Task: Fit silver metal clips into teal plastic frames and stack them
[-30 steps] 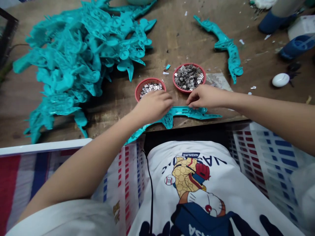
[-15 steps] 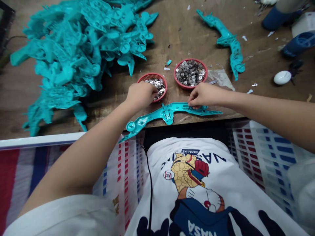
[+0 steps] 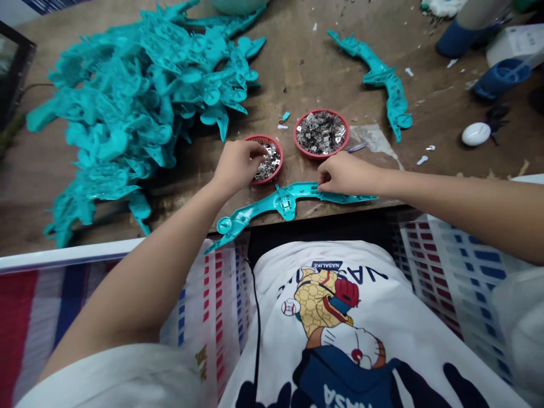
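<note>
A curved teal plastic part (image 3: 285,203), wide in the middle and narrow at both ends, lies along the table's front edge, its left end jutting over. My right hand (image 3: 345,174) rests on its right half, fingers pinched together against the surface; whatever they hold is hidden. My left hand (image 3: 238,163) is at the smaller red basket (image 3: 280,161), which contains small shiny metal pieces (image 3: 268,165). Its thumb and fingers curl together over those pieces, and I cannot make out what is between them. Just behind my right hand stands a larger red basket (image 3: 347,136) full of similar metal pieces.
A big heap of teal plastic parts (image 3: 140,96) covers the table's left side. Another curved teal part (image 3: 385,76) lies at the back right. Blue cups (image 3: 501,78), a white egg-shaped object (image 3: 476,134) and small scraps are farther right. Plastic crates (image 3: 450,266) flank my lap.
The whole view has shifted slightly. My left hand's fingers have lifted a little over the smaller basket's pieces. My right hand stays at the same place on the teal part.
</note>
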The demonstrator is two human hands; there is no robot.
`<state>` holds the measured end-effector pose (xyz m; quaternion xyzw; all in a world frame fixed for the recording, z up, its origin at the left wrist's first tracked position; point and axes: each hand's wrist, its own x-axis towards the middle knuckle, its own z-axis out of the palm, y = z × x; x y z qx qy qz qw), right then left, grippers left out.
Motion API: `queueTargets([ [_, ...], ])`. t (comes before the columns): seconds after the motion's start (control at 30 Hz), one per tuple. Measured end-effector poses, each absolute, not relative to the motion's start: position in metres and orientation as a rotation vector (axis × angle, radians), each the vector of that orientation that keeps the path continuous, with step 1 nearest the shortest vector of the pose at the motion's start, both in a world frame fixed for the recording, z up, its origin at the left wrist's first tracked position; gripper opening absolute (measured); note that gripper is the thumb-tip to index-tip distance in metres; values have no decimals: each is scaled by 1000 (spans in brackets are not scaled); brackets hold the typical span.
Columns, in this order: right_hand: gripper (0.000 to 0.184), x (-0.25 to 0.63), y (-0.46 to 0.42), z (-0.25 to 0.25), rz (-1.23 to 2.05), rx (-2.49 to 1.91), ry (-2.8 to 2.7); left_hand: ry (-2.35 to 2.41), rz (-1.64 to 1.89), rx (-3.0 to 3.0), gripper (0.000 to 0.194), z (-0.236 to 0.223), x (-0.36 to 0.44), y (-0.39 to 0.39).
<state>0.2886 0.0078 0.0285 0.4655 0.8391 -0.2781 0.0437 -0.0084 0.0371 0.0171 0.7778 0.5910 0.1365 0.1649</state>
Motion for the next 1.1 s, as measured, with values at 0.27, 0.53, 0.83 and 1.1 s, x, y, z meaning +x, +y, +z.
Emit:
queueTargets([
  [0.27, 13, 294, 12, 23, -876, 1239, 2758, 1530, 704, 1980, 19, 18, -1, 34],
  [0.53, 29, 284, -1, 16, -1939, 1347, 3017, 1161, 1015, 1621, 23, 24, 45, -12],
  [0.83, 27, 284, -2, 15, -2276, 1208, 2964, 1019, 1131, 1336, 54, 15, 62, -29],
  [1.1, 20, 290, 7, 9, -1816, 1059, 3348, 930, 1048, 1058, 56, 18, 63, -35],
])
